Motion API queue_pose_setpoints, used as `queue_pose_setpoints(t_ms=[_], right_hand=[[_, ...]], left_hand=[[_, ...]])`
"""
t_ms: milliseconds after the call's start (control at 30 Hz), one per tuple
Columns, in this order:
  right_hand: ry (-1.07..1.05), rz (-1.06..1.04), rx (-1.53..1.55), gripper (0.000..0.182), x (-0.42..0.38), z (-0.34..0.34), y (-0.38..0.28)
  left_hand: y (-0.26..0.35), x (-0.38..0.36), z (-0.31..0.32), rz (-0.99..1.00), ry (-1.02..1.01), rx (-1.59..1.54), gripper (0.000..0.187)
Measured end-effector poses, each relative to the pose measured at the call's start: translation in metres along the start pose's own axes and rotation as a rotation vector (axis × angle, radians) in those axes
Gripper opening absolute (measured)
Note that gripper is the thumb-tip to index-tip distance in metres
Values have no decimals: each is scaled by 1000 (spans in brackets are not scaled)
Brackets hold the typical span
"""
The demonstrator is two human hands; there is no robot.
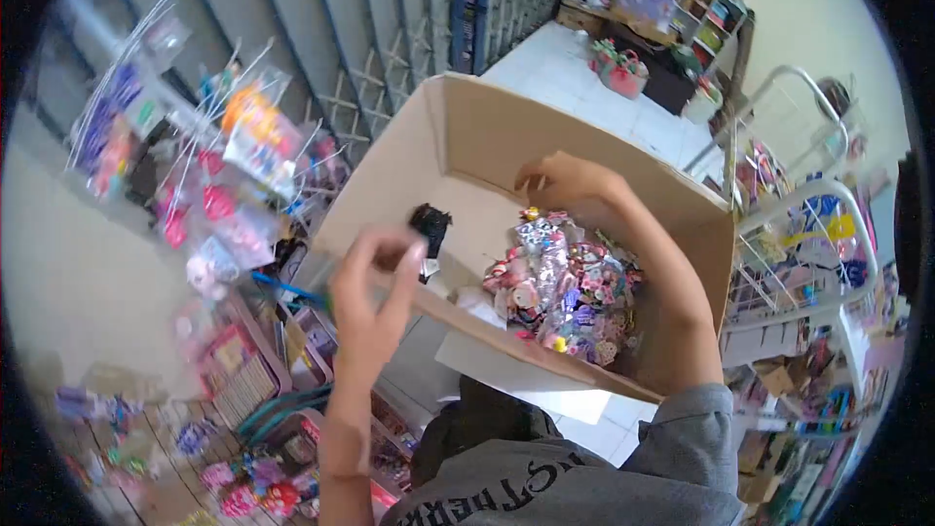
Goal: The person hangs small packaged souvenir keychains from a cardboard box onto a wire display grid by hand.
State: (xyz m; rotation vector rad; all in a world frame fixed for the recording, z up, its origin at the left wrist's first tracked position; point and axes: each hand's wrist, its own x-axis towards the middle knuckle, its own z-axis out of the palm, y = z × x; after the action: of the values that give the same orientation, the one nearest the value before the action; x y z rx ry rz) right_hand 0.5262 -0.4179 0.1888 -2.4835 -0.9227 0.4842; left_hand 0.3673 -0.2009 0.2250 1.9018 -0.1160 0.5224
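Note:
A large open cardboard box (584,136) stands in front of me. Inside it, toward the right, lies a heap of small colourful trinkets (560,282), some in clear plastic packets. My right hand (570,180) reaches into the box just beyond the heap, fingers loosely bent and apart, with nothing visible in them. Over the box's near left edge hovers my left hand (375,282), slightly blurred, its thumb and fingers spread and no object seen between them. A small black bundle (430,226) rests on the box floor past the left hand.
On the left, wire hooks carry packaged goods (258,136), with pink baskets (239,370) of items below. A white wire rack (799,253) loaded with goods stands close on the right. Behind the box are a folding metal gate (390,58) and a cluttered shelf (706,24).

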Motion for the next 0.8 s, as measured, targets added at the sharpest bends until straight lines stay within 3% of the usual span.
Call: queue_pose_setpoints(t_ms=[67, 167, 200, 233, 267, 300, 333, 367, 433, 533, 567, 633, 800], right_hand=[[-80, 180, 1, 30, 8, 25, 50], [-199, 289, -58, 31, 16, 79, 115], [-217, 340, -180, 31, 11, 82, 112], [-389, 355, -208, 32, 18, 99, 131], [-290, 409, -130, 34, 19, 129, 160], [-451, 235, -241, 39, 15, 123, 154], [-477, 311, 5, 42, 6, 119, 151], [-505, 318, 2, 42, 3, 121, 153], [-526, 335, 22, 43, -1, 135, 156], [-410, 389, -111, 35, -10, 157, 168], [-317, 304, 29, 30, -14, 160, 173], [-115, 76, 261, 21, -20, 164, 183], [7, 100, 179, 18, -41, 145, 191]], left_hand=[[-2, 60, 39, 17, -300, 245, 17], [-64, 122, 114, 24, -597, 878, 21], [-94, 133, 136, -85, -708, 946, 22], [-128, 139, 157, -200, -815, 1013, 23], [-171, 135, 178, -265, -874, 1008, 25], [-209, 127, 195, -330, -934, 1004, 27], [-232, 116, 211, -317, -1089, 1006, 31], [-243, 105, 224, -301, -1248, 1005, 35], [-205, 85, 232, -362, -1139, 821, 42], [-247, 50, 271, -347, -1093, 634, 46], [-255, 41, 279, -339, -1104, 634, 46], [-260, 34, 288, -231, -916, 812, 42], [-258, 45, 284, -339, -987, 632, 31]])
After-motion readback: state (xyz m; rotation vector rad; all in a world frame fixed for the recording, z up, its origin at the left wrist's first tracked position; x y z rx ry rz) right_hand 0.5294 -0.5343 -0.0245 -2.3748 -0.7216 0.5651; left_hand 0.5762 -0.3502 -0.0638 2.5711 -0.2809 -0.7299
